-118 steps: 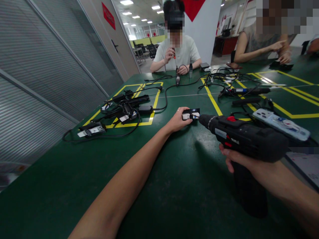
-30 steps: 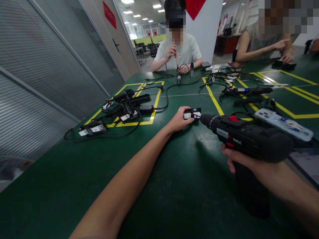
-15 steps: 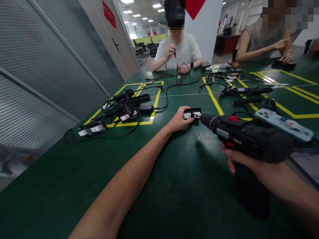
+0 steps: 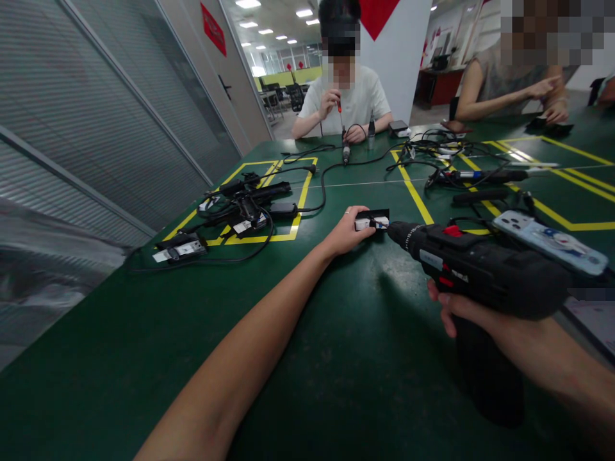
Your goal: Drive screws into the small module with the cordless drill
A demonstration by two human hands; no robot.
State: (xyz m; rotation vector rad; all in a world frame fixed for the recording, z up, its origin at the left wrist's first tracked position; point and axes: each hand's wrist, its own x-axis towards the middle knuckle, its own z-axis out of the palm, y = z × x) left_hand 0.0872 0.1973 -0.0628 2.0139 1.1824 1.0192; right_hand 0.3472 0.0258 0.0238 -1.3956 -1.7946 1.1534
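My left hand (image 4: 344, 235) reaches across the green table (image 4: 298, 358) and pinches a small black adapter with a white label (image 4: 371, 220), holding it down on the tabletop. My right hand (image 4: 473, 310) is wrapped round the grip of a black cordless drill (image 4: 480, 269). The drill lies level, and its tip meets the adapter's right end. A phone (image 4: 550, 242) rests just behind the drill's body.
A heap of black adapters and cables (image 4: 237, 208) fills a yellow-taped square at the left. More cables and tools (image 4: 461, 168) lie at the back right. One person (image 4: 346, 96) sits opposite with a screwdriver, and another person (image 4: 509, 86) sits at the far right.
Almost nothing has moved. Both hands keep the same hold, with the drill tip staying against the adapter; the view has shifted slightly.
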